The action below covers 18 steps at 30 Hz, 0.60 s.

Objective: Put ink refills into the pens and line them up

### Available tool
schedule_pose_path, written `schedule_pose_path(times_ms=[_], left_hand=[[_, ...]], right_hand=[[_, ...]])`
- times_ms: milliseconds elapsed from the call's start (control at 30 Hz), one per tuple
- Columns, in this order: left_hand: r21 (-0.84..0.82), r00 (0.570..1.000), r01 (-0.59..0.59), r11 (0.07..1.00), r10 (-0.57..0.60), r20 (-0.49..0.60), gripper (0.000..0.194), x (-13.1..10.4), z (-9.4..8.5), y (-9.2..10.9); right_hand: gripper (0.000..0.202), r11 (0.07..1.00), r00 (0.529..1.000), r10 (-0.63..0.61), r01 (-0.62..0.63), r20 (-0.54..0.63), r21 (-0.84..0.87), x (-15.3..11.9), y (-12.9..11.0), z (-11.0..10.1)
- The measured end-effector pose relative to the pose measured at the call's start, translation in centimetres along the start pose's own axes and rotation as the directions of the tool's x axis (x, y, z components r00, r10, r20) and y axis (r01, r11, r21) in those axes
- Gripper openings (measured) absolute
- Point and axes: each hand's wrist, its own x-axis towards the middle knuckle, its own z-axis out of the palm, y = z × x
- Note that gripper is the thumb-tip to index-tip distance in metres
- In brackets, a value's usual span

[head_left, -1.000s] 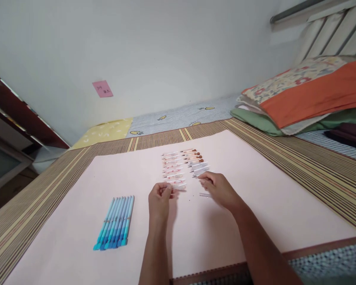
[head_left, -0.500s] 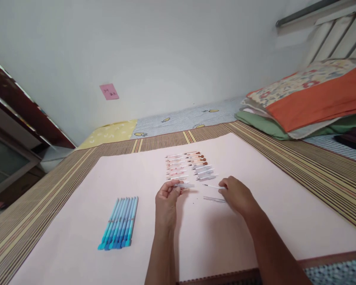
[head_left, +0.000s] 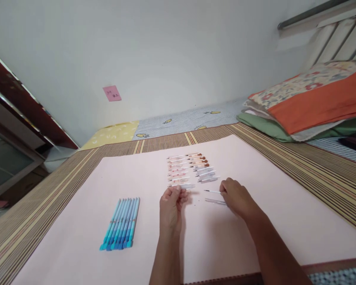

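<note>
My left hand (head_left: pixel 172 202) is closed, thumb and fingers pinched at the near end of the left pen column. A clear pen barrel (head_left: pixel 188 186) sticks out to the right from its thumb tip; the gripped end is hidden. Between the fingertips of my right hand (head_left: pixel 235 197) is a white pen refill (head_left: pixel 214 191), its dark tip pointing left. Just below it, clear pen parts (head_left: pixel 215 201) lie on the pale pink sheet (head_left: pixel 154 253). Beyond both hands, pens lie in two columns: pink-patterned ones (head_left: pixel 178 170) on the left, brown-ended (head_left: pixel 199 160) and grey ones (head_left: pixel 207 176) on the right.
Several blue pens (head_left: pixel 121 223) lie side by side at the left of the sheet. Tiny dark bits (head_left: pixel 195 205) rest between the hands. A striped mat (head_left: pixel 284 158) surrounds the sheet. Folded bedding (head_left: pixel 314 103) is stacked at right, and a pink note (head_left: pixel 112 93) hangs on the wall.
My left hand has turned, its fingers now curled below the thumb, and sits slightly lower beside the pen column. My right hand keeps the refill in about the same place. The view has shifted slightly.
</note>
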Motion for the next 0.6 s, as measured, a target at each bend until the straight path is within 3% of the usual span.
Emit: schedule_pose_path(times_ms=[200,367,500,600], left_hand=[[0.061,0.967,0.177,0.982,-0.185,0.177,0.045,-1.2,1.2,-0.9],[0.128,0.911,0.215,0.968,-0.246,0.332,0.039,-2.3,1.8,-1.5],[0.174,0.829,0.267,0.948,-0.318,0.46,0.038,-3.1,2.3,-2.5],[0.199,0.786,0.291,0.936,-0.353,0.507,0.036,-3.5,2.7,-3.1]], right_hand=[[0.018,1.0,1.0,-0.007,0.007,0.007,-0.006,0.0,0.0,0.0],[0.013,0.968,0.999,0.003,0.01,-0.051,0.251,-0.1,0.1,-0.8],[0.011,0.818,0.976,0.004,0.121,-0.217,0.562,-0.1,-0.2,-1.6],[0.02,0.615,0.954,0.161,0.105,-0.255,0.781,-0.2,-0.6,-2.3]])
